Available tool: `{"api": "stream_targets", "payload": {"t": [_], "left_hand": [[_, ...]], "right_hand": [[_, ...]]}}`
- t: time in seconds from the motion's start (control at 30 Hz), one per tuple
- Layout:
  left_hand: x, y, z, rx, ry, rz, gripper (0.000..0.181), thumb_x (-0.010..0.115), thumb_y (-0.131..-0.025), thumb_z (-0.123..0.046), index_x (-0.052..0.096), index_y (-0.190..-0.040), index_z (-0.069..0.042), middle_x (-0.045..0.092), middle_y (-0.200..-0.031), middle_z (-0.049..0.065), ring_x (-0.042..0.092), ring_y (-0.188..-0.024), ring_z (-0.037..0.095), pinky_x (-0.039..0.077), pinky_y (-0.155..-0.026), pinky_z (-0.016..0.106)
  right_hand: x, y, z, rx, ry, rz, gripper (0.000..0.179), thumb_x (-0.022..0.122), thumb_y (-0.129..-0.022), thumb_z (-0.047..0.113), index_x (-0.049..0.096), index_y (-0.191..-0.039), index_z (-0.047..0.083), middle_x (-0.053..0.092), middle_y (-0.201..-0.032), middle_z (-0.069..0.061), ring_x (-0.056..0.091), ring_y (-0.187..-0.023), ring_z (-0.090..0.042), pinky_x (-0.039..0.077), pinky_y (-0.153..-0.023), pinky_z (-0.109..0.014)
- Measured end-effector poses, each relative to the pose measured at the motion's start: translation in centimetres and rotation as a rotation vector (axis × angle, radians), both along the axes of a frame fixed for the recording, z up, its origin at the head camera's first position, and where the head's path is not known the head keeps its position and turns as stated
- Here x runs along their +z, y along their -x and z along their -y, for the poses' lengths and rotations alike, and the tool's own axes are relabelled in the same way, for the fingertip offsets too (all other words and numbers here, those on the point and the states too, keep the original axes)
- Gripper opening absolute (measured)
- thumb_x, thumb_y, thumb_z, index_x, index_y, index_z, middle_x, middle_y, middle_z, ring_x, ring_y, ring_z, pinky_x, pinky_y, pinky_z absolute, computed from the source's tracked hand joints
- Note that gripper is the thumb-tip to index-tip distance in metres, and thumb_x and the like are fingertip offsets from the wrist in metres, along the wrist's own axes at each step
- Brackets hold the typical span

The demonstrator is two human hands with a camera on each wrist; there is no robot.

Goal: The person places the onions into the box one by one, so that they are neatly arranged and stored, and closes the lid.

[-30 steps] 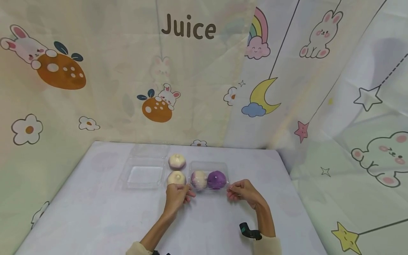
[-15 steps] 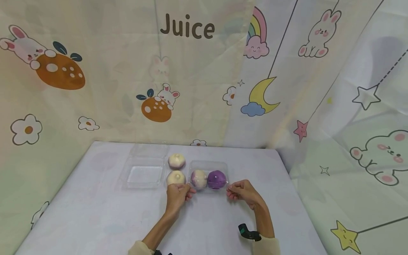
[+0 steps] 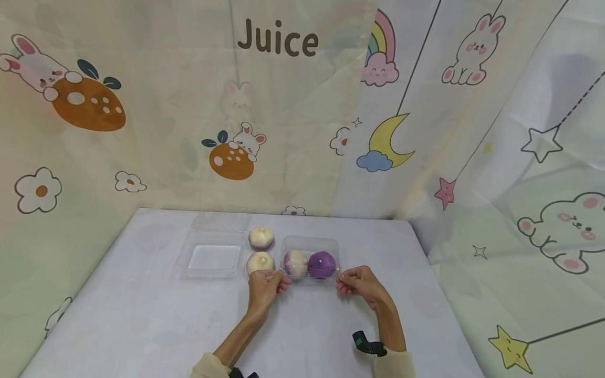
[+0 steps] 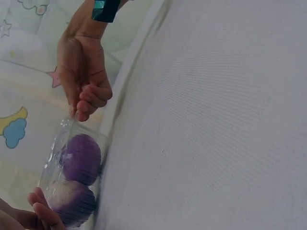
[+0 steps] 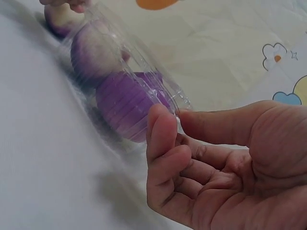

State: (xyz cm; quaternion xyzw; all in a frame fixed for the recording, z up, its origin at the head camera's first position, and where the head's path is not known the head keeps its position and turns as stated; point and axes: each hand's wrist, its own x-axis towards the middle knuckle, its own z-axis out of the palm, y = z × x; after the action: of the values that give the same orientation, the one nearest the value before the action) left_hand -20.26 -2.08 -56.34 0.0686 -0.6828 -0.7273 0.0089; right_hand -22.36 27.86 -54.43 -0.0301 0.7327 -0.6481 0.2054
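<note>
R hand (image 5: pixel 225 163): thumb + index pinch near corner of clear box (image 5: pixel 139 57), other fingers curled in, palm facing cam. Box runs diag. up-left, ribbed wall, some glare. Inside: purple ball (image 5: pixel 122 103) at near end, white/purple ball (image 5: pixel 96 52) right next to it. L hand (image 5: pixel 66 2) at far end, only fingertips in frame, grip n/c. 2nd white/purple ball (image 5: pixel 60 20) just past box. White tabletop (image 5: pixel 43 134) on left, printed backdrop (image 5: pixel 216 48) upper right w/ flower (image 5: pixel 275 56).
</note>
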Motion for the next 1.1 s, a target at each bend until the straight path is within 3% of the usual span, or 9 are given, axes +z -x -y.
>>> {"api": "stream_targets", "payload": {"t": [0.63,0.83,1.1], "left_hand": [[-0.45,0.09,0.32,-0.030,-0.041,0.044,0.034,0.063,-0.111,-0.017,0.075,-0.108,0.015,0.081,-0.085,0.019,0.066,-0.061,0.006,0.056,-0.059,0.018],[-0.03,-0.04,0.30,-0.025,-0.056,0.063,0.033,0.063,-0.110,-0.016,0.075,-0.107,0.014,0.081,-0.083,0.018,0.066,-0.061,0.005,0.055,-0.058,0.017],[0.01,0.04,0.08,-0.017,-0.041,0.048,0.028,0.062,-0.109,-0.009,0.076,-0.105,0.015,0.081,-0.083,0.018,0.065,-0.061,0.005,0.056,-0.060,0.017]], "right_hand": [[0.09,-0.54,-0.07,-0.003,0.001,-0.002,0.040,0.062,-0.111,0.011,0.063,-0.124,-0.026,0.080,-0.091,-0.001,0.071,-0.080,-0.008,0.059,-0.073,-0.021],[-0.08,-0.63,-0.27,0.004,0.004,-0.007,0.044,0.062,-0.112,0.017,0.064,-0.126,-0.024,0.080,-0.094,-0.003,0.073,-0.083,-0.008,0.060,-0.077,-0.022],[-0.55,-0.46,-0.17,-0.026,0.028,0.001,0.038,0.062,-0.110,0.008,0.063,-0.123,-0.027,0.079,-0.090,0.000,0.071,-0.079,-0.005,0.059,-0.073,-0.020]]}}
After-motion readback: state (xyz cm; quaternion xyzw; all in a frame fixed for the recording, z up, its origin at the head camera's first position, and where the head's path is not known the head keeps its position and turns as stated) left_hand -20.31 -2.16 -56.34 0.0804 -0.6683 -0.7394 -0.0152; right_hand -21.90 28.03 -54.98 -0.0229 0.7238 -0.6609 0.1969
